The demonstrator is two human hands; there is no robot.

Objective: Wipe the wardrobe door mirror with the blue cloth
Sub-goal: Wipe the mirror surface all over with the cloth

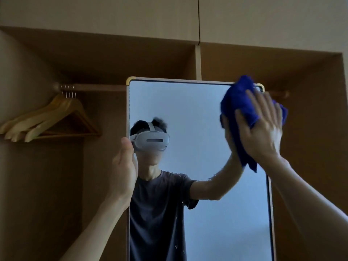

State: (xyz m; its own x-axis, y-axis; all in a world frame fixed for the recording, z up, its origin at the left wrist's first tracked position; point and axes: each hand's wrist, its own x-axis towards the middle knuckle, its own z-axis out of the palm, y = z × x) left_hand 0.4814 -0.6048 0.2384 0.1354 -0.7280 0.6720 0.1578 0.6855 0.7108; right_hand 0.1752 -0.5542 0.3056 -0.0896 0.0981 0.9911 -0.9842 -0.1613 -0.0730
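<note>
A tall mirror (pixel 188 102) with a pale frame and gold corners stands upright in front of the open wardrobe. My right hand (pixel 260 129) presses a bunched blue cloth (pixel 239 102) flat against the glass at the mirror's upper right corner. The cloth's tail hangs below my palm. My left hand (pixel 124 166) grips the mirror's left edge at mid height, thumb up along the frame. The glass reflects a person in a dark T-shirt wearing a white headset. A few small specks show on the lower glass.
Several wooden hangers (pixel 50 119) hang from a rail (pixel 94 87) in the left wardrobe bay. A vertical divider (pixel 198 61) rises behind the mirror. Closed upper cabinet doors (pixel 113 14) run along the top.
</note>
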